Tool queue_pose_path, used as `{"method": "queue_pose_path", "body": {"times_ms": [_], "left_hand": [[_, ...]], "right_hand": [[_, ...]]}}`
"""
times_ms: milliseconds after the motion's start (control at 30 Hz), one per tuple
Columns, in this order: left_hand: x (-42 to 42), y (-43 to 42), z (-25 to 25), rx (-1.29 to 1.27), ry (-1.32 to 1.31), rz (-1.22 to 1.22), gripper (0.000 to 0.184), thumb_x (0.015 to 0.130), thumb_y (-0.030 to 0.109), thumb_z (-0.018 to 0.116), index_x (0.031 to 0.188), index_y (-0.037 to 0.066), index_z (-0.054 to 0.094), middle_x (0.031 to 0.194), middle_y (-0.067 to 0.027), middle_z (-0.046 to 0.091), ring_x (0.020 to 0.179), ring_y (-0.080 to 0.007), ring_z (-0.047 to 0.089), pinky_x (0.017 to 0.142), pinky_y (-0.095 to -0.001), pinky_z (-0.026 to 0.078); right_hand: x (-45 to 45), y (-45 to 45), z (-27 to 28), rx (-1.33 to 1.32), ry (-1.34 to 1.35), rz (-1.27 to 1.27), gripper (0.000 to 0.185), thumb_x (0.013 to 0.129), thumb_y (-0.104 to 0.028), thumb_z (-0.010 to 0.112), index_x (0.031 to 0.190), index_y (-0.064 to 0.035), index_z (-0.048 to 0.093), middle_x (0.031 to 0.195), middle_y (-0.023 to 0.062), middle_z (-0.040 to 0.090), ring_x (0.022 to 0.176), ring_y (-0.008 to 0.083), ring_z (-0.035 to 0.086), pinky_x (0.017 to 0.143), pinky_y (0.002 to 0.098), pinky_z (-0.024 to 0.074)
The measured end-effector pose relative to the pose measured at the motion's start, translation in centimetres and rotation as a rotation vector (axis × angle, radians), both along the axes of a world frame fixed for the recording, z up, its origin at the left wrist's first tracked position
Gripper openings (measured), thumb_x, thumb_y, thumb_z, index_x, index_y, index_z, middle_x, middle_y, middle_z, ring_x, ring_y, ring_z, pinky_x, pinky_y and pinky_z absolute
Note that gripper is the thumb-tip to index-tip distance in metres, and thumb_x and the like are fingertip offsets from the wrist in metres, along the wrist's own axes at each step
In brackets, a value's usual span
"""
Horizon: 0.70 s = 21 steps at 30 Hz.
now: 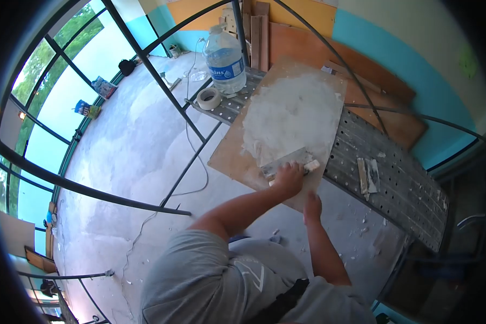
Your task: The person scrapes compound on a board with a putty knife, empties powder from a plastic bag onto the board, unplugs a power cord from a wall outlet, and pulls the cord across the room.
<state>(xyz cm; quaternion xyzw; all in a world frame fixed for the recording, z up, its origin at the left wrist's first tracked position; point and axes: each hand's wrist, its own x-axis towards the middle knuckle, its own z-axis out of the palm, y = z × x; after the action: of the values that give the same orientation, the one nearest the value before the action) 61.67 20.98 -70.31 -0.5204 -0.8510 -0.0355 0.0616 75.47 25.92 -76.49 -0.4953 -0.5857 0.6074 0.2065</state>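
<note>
My left hand (pixel 289 179) is closed round the handle of a plastering trowel (pixel 285 163), whose wide metal blade rests on the near part of a brown board (pixel 232 147). Dried white material coats the trowel's handle end. A broad patch of white powder or plaster (pixel 294 116) covers much of the board. At the board's near edge, my right hand (pixel 312 208) grips the rim, its fingertips partly hidden. The board lies across a perforated metal scaffold plank (pixel 402 167).
A large water bottle (pixel 225 65) and a roll of tape (pixel 209 99) stand on the plank's far end. Two plaster-caked scrapers (pixel 368 175) lie on its right part. Dark scaffold bars (pixel 170 89) cross on the left. A cable (pixel 191 135) trails over the floor.
</note>
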Motion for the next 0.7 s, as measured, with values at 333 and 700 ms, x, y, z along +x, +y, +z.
{"method": "queue_pose_path", "body": {"times_ms": [333, 700], "left_hand": [[-15.9, -0.5, -2.1, 0.189, -0.224, 0.273, 0.032, 0.087, 0.016, 0.043, 0.115, 0.003, 0.051, 0.095, -0.0162, 0.061, 0.083, -0.0346, 0.059, 0.076, -0.0501, 0.045], [-20.8, -1.5, 3.9, -0.01, -0.295, 0.527, 0.026, 0.088, 0.016, 0.044, 0.108, 0.005, 0.056, 0.101, -0.0158, 0.06, 0.094, -0.0311, 0.059, 0.075, -0.045, 0.048]], "right_hand": [[1.2, -0.2, -1.4, 0.085, -0.051, 0.008, 0.047, 0.093, -0.038, 0.045, 0.102, 0.0065, 0.058, 0.095, 0.0203, 0.063, 0.09, 0.0297, 0.059, 0.081, 0.0376, 0.0446], [1.9, 0.7, 0.1, 0.152, -0.091, -0.004, 0.045, 0.092, -0.038, 0.045, 0.096, 0.0048, 0.06, 0.089, 0.0204, 0.063, 0.084, 0.0311, 0.06, 0.075, 0.0382, 0.0456]]}}
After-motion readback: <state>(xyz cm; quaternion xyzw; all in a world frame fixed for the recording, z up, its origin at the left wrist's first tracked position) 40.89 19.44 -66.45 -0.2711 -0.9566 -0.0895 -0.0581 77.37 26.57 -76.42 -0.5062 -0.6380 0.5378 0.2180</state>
